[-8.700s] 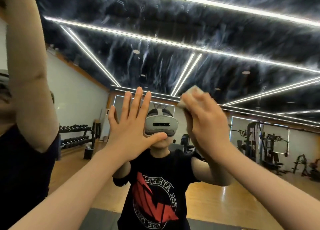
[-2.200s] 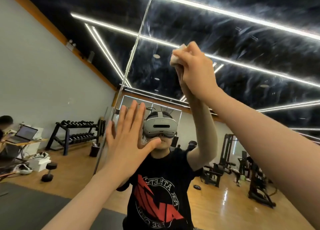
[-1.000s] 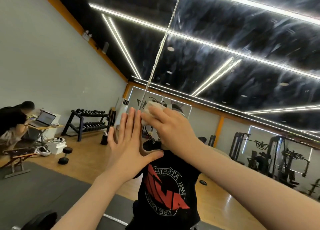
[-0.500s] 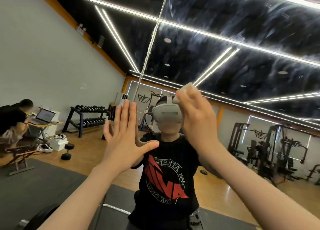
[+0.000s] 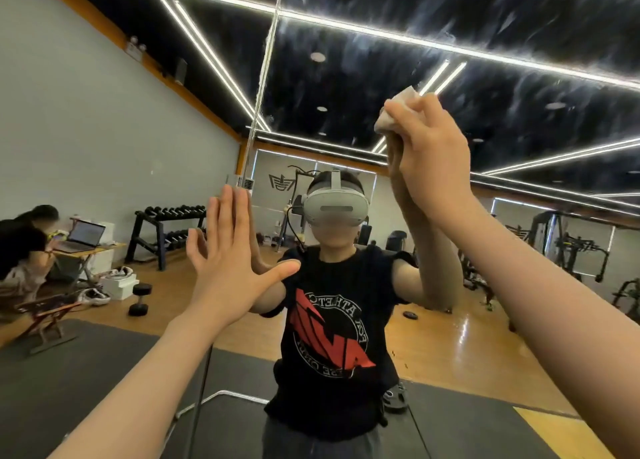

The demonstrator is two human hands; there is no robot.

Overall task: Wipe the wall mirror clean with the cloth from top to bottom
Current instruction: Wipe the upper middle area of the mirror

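Note:
The wall mirror [image 5: 485,64] fills most of the view and shows streaky smears across its upper part. A vertical seam [image 5: 266,60] between mirror panels runs down left of centre. My right hand [image 5: 433,154] grips a small crumpled pale cloth [image 5: 394,112] and holds it against the glass, up and to the right of my reflected head. My left hand [image 5: 232,251] lies flat on the mirror with straight spread fingers, close to the seam and lower than the right hand.
The reflection shows me [image 5: 332,320] in a headset and black T-shirt. At the left a seated person [image 5: 24,244] works at a small table with a laptop [image 5: 83,237]. A dumbbell rack [image 5: 166,230] and loose dumbbell [image 5: 140,297] stand on the wooden floor; gym machines [image 5: 571,251] at right.
My right hand has moved the cloth up and to the right across the glass over the last half second. The left hand has stayed flat on the mirror.

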